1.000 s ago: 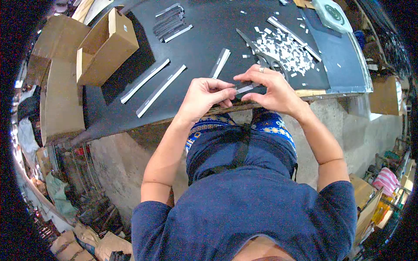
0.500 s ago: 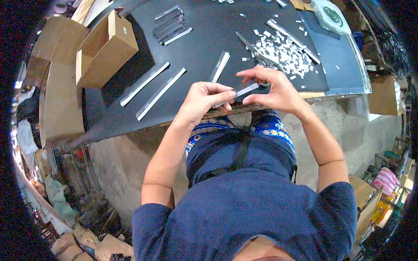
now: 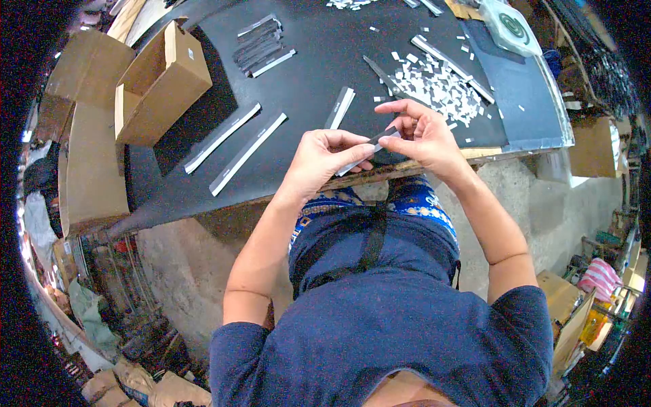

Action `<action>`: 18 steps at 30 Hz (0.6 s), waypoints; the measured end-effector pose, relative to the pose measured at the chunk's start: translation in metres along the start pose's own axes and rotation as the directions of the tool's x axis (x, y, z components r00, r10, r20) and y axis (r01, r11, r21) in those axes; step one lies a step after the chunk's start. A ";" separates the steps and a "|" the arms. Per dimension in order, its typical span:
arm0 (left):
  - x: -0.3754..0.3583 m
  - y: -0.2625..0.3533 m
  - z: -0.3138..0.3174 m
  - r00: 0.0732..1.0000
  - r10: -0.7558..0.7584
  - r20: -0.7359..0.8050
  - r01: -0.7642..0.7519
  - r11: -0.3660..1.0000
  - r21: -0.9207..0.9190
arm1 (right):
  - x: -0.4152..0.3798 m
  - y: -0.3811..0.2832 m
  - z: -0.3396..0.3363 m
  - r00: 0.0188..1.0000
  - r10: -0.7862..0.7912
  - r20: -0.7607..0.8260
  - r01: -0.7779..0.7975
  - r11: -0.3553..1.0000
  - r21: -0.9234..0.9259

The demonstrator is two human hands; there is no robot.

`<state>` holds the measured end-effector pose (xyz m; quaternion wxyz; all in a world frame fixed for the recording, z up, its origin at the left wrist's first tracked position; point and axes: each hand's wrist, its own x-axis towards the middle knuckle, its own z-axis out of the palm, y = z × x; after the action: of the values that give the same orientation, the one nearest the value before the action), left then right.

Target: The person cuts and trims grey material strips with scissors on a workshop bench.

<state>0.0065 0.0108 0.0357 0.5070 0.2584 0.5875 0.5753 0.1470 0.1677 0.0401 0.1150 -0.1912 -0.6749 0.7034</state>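
Black sheeting covers the table (image 3: 312, 81), whose near edge runs just under both hands. Left hand (image 3: 322, 159) and right hand (image 3: 420, 136) each pinch one end of a short grey strip (image 3: 369, 146) held just above that edge; both grips are clenched on it. Beyond the right hand lie scissors (image 3: 383, 76) and a scatter of white cut pieces (image 3: 437, 81), close enough to crowd its far side. Two long strips (image 3: 234, 146) lie left of the hands, with bare table between. An open cardboard box (image 3: 159, 81) stands at the far left edge, well apart.
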 end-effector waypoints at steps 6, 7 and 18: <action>0.012 -0.006 0.002 0.998 0.017 -0.067 -0.021 0.998 -0.054 | 0.009 -0.002 -0.009 0.987 -0.154 -0.036 0.137 0.946 -0.294; 0.014 -0.007 0.000 0.994 0.002 -0.105 -0.012 0.995 -0.099 | 0.010 -0.008 -0.014 0.970 -0.224 -0.092 0.157 0.871 -0.466; 0.027 -0.002 -0.008 0.985 -0.018 -0.172 -0.013 0.984 -0.175 | 0.018 0.006 -0.039 0.983 -0.181 -0.034 0.033 0.352 -0.935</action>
<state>-0.0096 0.0315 0.0246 0.4756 0.1608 0.5767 0.6445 0.1484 0.2103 0.0316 0.0765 -0.2239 -0.9558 0.1748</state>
